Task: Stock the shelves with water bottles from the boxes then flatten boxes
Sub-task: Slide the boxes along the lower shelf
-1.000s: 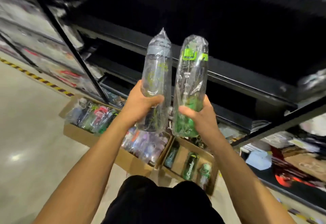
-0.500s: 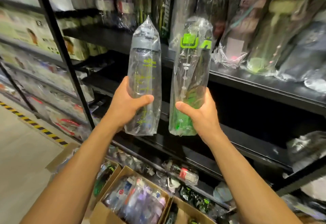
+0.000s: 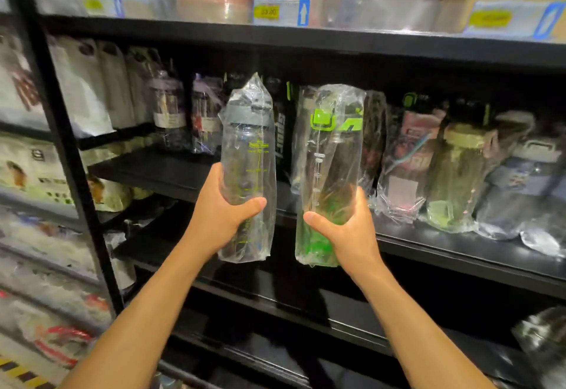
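Observation:
My left hand [image 3: 225, 214] grips the lower half of a clear bottle with a grey lid [image 3: 248, 155], wrapped in a plastic bag and held upright. My right hand [image 3: 344, 232] grips a clear bottle with a green lid and green base [image 3: 329, 155], also bagged and upright. Both bottles are held side by side in front of the middle black shelf [image 3: 459, 244], level with the wrapped bottles [image 3: 453, 171] that stand on it.
A black upright post [image 3: 66, 155] divides this bay from the shelves at the left. The top shelf [image 3: 306, 39] carries bagged goods and yellow price tags. The middle shelf has bare room at its left part [image 3: 159, 171]. Lower shelves below are dark.
My view and both hands have risen from the boxes on the floor up to the middle shelf. Both bottles stay gripped and upright.

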### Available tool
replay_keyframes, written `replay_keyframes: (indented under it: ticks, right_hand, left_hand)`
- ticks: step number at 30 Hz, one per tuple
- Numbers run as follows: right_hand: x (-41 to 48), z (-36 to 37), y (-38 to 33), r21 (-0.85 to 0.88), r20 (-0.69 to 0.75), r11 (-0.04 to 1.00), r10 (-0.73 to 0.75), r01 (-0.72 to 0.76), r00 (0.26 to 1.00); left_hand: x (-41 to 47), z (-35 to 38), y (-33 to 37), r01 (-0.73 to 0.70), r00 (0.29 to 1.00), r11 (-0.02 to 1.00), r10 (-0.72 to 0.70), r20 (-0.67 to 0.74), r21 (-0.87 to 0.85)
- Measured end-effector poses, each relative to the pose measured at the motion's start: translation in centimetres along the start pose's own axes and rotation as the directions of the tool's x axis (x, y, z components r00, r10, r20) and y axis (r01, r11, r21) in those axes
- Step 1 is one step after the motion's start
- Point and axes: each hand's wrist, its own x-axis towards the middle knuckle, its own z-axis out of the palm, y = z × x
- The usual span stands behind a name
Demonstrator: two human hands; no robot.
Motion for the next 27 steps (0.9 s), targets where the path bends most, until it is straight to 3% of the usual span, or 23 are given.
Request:
replay_keyframes:
  ticks: [5, 10, 16, 27]
  right_hand:
    - [3.4, 3.8, -0.7, -0.020, -0.028, 1.000, 0.007, -0.007, 1.000]
    - [6.7, 8.1, -0.5, -0.036, -0.066, 0.999, -0.011, 0.008, 0.998]
    - [9.4, 11.7, 1.1, -0.038, -0.082, 0.999, 0.003, -0.006, 0.997]
    - [13.7, 14.4, 3.0, -0.046, -0.055, 0.997, 0.062, -0.065, 0.997]
  left_hand:
    - [4.6, -2.0, -1.6, -0.047, 0.999, 0.997, 0.047, 0.003, 0.059]
    - [8.4, -3.1, -3.6, 0.008, 0.999, 0.995, -0.004, -0.035, 0.095]
    - [11.3, -3.4, -6.7, 0.062, 0.998, 0.997, -0.061, -0.013, 0.037]
    - [16.2, -4.6, -10.8, 0.038, 0.999, 0.999, -0.037, 0.025, -0.031]
